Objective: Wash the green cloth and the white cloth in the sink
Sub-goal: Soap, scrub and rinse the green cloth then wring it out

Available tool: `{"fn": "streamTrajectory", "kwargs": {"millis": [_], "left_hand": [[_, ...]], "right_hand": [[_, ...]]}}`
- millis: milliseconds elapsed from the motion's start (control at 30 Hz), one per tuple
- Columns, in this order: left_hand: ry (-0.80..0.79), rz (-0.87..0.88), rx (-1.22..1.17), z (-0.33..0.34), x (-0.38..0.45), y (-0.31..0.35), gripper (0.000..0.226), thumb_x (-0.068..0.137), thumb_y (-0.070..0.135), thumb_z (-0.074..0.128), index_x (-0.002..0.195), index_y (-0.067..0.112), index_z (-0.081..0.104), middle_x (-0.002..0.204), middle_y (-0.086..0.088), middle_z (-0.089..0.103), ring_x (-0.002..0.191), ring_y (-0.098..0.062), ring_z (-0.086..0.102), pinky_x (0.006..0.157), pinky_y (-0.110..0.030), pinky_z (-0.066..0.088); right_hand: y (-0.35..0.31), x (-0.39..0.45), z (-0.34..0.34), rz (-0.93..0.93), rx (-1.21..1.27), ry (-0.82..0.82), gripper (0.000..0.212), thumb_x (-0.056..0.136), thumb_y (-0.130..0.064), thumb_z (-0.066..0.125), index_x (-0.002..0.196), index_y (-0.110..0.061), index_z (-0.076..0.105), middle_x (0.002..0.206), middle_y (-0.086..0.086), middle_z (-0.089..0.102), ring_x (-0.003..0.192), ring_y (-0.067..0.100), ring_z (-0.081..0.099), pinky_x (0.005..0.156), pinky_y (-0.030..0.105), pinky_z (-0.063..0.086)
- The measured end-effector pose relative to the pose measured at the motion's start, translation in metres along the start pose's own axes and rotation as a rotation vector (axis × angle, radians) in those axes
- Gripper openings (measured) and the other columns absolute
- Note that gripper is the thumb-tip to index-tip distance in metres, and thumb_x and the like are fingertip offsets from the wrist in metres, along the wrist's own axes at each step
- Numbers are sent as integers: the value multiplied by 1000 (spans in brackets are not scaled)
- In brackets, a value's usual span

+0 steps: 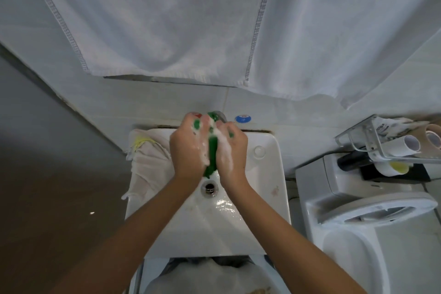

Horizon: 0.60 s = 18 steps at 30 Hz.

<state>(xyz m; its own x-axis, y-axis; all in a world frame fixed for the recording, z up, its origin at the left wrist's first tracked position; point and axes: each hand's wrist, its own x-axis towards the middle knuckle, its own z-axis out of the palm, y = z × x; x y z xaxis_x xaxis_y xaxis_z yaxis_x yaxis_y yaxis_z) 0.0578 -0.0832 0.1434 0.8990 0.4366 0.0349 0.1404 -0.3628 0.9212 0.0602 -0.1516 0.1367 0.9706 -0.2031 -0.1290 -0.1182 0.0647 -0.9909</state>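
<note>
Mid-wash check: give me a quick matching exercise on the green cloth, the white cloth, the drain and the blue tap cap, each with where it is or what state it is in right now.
Things:
1. green cloth
2. white cloth
3. drain
4. blue tap cap

Places or states:
A. on the wall above the sink's back edge
B. draped over the sink's left rim
C. soapy, squeezed between the left hand and right hand
D. open at the basin bottom, just below the hands

Pairs: 1-C, 2-B, 3-D, 4-A
</note>
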Motion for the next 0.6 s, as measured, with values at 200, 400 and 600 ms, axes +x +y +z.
{"fn": "streamTrajectory", "kwargs": {"millis": [200, 400, 600], "left_hand": [[-85, -63, -90, -2, -7, 3, 17, 95, 31, 54, 80, 26, 48, 72, 10, 58, 67, -7, 58, 63, -22, 46], [-430, -98, -108, -30, -2, -1, 15, 85, 35, 65, 88, 26, 54, 85, 7, 63, 79, -6, 62, 69, -24, 51], [-402, -52, -129, -45, 15, 4, 27, 83, 8, 70, 77, 18, 45, 72, 1, 55, 60, 3, 54, 54, -11, 44]], "right_hand": [[-13, 17, -9, 28, -48, -18, 31, 92, -17, 64, 63, -18, 53, 58, -10, 54, 50, -1, 52, 57, 17, 45], [-17, 20, -31, 37, -98, -154, 26, 82, -19, 77, 77, -13, 52, 68, -4, 56, 58, 1, 57, 59, 17, 48], [-11, 15, -38, 47, -106, -380, 32, 70, -23, 77, 92, -15, 55, 82, -3, 62, 73, 5, 65, 66, 22, 53]]}}
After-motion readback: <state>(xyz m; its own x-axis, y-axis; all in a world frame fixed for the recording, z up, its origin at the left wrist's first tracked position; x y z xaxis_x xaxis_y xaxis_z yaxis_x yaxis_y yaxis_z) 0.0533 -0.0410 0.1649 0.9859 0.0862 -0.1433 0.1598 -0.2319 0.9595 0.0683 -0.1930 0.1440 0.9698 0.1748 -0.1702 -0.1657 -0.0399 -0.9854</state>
